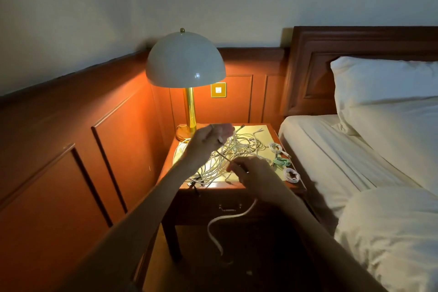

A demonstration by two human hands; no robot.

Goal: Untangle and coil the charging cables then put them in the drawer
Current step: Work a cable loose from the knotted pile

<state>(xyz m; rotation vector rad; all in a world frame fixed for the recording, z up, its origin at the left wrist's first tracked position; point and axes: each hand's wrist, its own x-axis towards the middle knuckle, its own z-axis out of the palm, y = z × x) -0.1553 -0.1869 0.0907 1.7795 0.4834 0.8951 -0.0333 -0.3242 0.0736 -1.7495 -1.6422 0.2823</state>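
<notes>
Two hands work above the lamplit surface (257, 131) of a wooden nightstand. The left hand (207, 141) is raised, its grip narrow, with thumb and fingers pinching a pale cable end (220, 138). Blur hides the connector type. The right hand (254, 174) is lower and nearer, its grip closed on a thin strand (225, 157) that runs up into the tangle of charging cables (239, 147).

A white flat cable (221, 219) hangs from under the right wrist, down in front of the nightstand. The palm hides whether the fingers hold it too. The tangle is spread over the middle of the surface, and single cables are hard to tell apart.

Three coiled cables lie along the right edge: a far white coil (276, 147), a green coil (282, 162) and a near white coil (292, 175). The drawer (213, 204) below is closed, so its contents are hidden. A dome lamp (186, 61) stands at the back left corner. A bed (343, 161) lies just beside the nightstand, cut off at the right.
</notes>
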